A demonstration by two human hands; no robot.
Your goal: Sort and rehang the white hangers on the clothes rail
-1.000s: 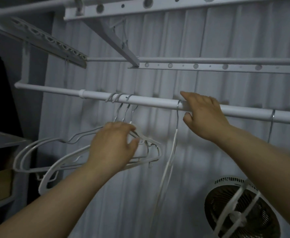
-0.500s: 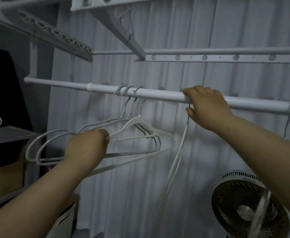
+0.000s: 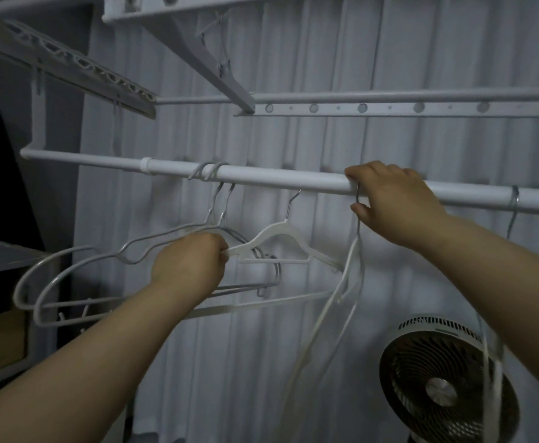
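Head view: a person works at a white clothes rail point(image 3: 293, 182) that crosses the middle of the frame in front of a pleated curtain point(image 3: 389, 59). The right hand point(image 3: 393, 206), right of centre, curls its fingers over the rail, with the thumb beside the metal hook of a thin hanger point(image 3: 353, 282) dangling edge-on below. The left hand point(image 3: 191, 263), centre-left, grips the shoulder of a flat plastic hanger point(image 3: 277, 235).

The likeliest trouble is a tangle. That hanger's bar lies across two wire-framed hangers point(image 3: 79, 266) hooked at left, and its right tip is close to the dangling one, so a hard pull could drag neighbours off the rail. A loose hanger could drop toward the fan point(image 3: 447, 388) at lower right.

All the hangers are white and slim. The gripped one is notched, and its steel hook point(image 3: 293, 201) sits just under the rail; whether the two touch cannot be told.
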